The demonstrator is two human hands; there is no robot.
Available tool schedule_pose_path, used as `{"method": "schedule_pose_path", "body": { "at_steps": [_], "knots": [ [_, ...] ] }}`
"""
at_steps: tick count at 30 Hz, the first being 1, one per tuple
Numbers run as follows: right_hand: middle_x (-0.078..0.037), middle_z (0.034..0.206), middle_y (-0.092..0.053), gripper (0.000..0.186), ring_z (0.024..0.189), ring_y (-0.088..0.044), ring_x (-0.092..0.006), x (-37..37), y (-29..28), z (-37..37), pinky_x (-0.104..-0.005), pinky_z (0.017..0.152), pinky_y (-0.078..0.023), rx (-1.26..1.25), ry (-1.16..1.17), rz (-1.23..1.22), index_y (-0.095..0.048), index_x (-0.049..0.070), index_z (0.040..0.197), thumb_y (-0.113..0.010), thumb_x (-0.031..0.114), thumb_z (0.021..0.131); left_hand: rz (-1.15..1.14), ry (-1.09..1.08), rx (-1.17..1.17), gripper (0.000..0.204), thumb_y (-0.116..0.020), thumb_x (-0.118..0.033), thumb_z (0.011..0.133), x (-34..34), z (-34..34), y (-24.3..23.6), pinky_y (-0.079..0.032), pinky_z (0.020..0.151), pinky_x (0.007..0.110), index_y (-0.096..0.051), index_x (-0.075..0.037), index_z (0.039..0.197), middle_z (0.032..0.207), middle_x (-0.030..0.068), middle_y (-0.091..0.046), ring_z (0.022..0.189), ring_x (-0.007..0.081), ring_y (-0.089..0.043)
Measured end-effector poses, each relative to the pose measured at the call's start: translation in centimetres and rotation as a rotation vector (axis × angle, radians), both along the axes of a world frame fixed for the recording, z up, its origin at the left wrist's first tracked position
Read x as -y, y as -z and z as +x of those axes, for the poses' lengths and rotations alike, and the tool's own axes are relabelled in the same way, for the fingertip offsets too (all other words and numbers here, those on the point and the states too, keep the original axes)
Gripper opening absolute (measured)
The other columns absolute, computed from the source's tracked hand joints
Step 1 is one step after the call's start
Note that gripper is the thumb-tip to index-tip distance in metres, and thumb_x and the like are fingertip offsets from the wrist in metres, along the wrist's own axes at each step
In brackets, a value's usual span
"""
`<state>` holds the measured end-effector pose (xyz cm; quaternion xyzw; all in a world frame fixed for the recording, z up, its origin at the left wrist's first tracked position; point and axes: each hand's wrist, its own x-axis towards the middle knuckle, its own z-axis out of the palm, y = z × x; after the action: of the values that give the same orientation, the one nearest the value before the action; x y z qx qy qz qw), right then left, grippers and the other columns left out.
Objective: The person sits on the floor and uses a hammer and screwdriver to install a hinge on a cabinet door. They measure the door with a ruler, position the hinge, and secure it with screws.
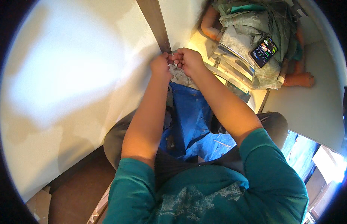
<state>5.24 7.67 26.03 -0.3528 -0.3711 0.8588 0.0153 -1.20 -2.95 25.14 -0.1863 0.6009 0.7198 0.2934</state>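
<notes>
My left hand [159,66] and my right hand [191,61] meet in front of me at the foot of a brown wooden strip [154,18] by the pale wall. Both hands are closed with the fingertips bent inward, almost touching. A tiny whitish bit shows between them, too small to name. What the left fingers hold is hidden behind the hand. Just below the fingers lies a crumpled greyish-white lump [180,77], perhaps cloth. It sits at the upper edge of a blue sheet [192,112] between my knees.
To the right stands a light wooden bench [197,43] with metal tools and wooden pieces on it. A phone [264,51] with a lit screen leans on grey-green sacking [252,20]. Orange rolled shapes [298,79] stick out around it. The pale wall [117,48] rises close on my left.
</notes>
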Motion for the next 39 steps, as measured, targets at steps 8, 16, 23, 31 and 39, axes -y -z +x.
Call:
{"method": "schedule_pose_path", "body": {
  "at_steps": [8, 16, 23, 31, 39],
  "knots": [
    [-0.012, 0.068, -0.065, 0.018, 0.055, -0.055, -0.0179, -0.8, -10.1, 0.4, -0.0296, 0.053, -0.042, -0.164, 0.091, 0.067, -0.060, 0.001, 0.079, -0.055, 0.015, 0.088, 0.159, -0.078, -0.220, 0.016, -0.057, -0.010, 0.088, -1.1, 1.9, -11.0, -0.047, 0.067, 0.034, -0.063, 0.005, 0.086, 0.078, 0.0128, -0.066, 0.068, 0.0205, -0.059],
    [-0.011, 0.068, -0.066, 0.020, 0.051, -0.053, -0.0159, -0.5, -16.0, 1.2, -0.0287, 0.051, -0.041, -0.338, 0.083, 0.199, -0.061, 0.002, 0.080, -0.054, 0.017, 0.089, 0.271, -0.089, -0.351, 0.015, -0.056, -0.009, 0.088, -0.9, 4.2, -18.6, -0.048, 0.065, 0.033, -0.062, 0.005, 0.088, 0.077, 0.0137, -0.064, 0.067, 0.0209, -0.059],
    [-0.010, 0.066, -0.064, 0.019, 0.050, -0.053, -0.0156, -0.8, -9.8, 0.0, -0.0283, 0.048, -0.040, -0.094, 0.028, 0.044, -0.061, 0.002, 0.077, -0.052, 0.016, 0.088, 0.124, -0.073, -0.124, 0.014, -0.059, -0.016, 0.087, -0.7, 2.0, -10.6, -0.038, 0.060, 0.027, -0.065, -0.004, 0.089, 0.077, 0.0042, -0.066, 0.065, 0.0136, -0.055],
    [-0.009, 0.073, -0.067, 0.022, 0.059, -0.057, -0.0163, -1.4, -19.2, 0.3, -0.0278, 0.058, -0.044, -0.358, 0.004, 0.235, -0.064, 0.001, 0.085, -0.053, 0.019, 0.091, 0.297, -0.092, -0.330, 0.012, -0.061, -0.010, 0.085, -1.0, 1.9, -20.0, -0.045, 0.065, 0.030, -0.064, 0.001, 0.088, 0.078, 0.0093, -0.064, 0.065, 0.0178, -0.056],
    [-0.012, 0.074, -0.068, 0.020, 0.057, -0.059, -0.0169, -0.3, -24.3, 2.2, -0.0273, 0.053, -0.045, -0.585, 0.049, 0.292, -0.062, -0.002, 0.086, -0.053, 0.015, 0.091, 0.277, -0.022, -0.639, 0.012, -0.060, -0.013, 0.089, -0.3, 3.0, -25.8, -0.043, 0.067, 0.030, -0.062, -0.002, 0.083, 0.076, 0.0059, -0.061, 0.071, 0.0155, -0.054]
  ]
}}
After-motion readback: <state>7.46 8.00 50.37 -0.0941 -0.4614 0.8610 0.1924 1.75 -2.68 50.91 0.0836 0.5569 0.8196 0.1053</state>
